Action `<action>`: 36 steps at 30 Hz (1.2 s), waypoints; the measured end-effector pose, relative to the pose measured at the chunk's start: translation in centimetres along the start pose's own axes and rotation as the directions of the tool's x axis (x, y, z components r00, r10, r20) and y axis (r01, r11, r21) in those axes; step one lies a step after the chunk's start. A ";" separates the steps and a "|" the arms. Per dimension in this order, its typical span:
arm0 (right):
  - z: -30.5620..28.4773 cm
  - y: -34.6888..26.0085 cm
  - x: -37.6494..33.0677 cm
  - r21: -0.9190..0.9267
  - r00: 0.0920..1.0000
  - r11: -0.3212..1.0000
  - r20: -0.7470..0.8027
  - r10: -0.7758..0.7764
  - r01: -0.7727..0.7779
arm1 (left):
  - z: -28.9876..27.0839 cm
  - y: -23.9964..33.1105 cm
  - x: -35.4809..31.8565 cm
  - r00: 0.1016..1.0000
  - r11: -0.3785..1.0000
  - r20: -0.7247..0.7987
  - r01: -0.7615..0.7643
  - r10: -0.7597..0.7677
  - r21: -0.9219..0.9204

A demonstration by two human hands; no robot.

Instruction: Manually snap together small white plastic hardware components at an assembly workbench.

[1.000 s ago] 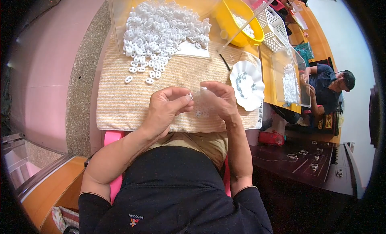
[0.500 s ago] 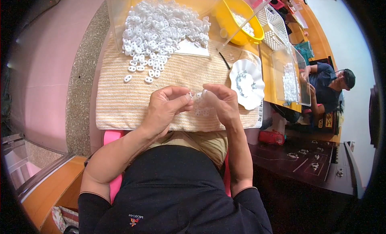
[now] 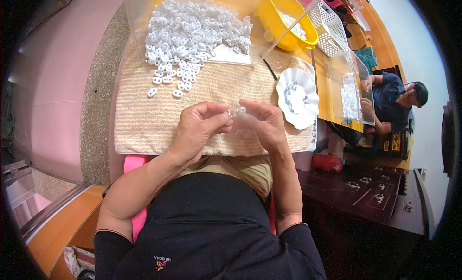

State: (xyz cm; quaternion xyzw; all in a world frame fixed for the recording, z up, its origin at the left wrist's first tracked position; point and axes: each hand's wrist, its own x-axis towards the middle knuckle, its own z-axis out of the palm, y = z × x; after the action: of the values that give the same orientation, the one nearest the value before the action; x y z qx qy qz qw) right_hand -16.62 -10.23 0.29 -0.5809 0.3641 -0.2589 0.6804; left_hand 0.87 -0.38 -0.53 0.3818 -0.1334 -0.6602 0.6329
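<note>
Above the striped towel, my left hand pinches a tiny pale piece, too small to name, between thumb and forefinger. Just right of it, my right hand grips a small white oval piece at its fingertips. The fingertips of both hands almost meet. Below my right fingers lie several tiny whitish parts, partly hidden by that hand. Farther off is a heap of white two-holed oval pieces, spilling from a clear bin onto the towel.
A white wavy-rimmed dish with small dark and white bits stands at right, near a thin black stick. Beyond are a yellow basin and a white perforated basket. A co-worker sits at right by another clear bin.
The white oval piece at my right fingertips shows more plainly now, and those fingers have shifted slightly. My left hand stays almost still. The co-worker's hands have moved a little.
</note>
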 end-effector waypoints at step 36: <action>0.4 -0.5 -0.6 -0.061 0.999 0.998 0.040 0.013 -0.011 | 0.1 -0.2 -0.1 0.999 0.999 0.047 0.019 -0.021 0.044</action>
State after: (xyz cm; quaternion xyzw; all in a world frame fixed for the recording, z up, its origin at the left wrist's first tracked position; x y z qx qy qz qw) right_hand -16.66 -9.66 0.90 -0.6042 0.3615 -0.2321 0.6712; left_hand 0.66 -0.24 -0.57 0.3810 -0.1588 -0.6724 0.6145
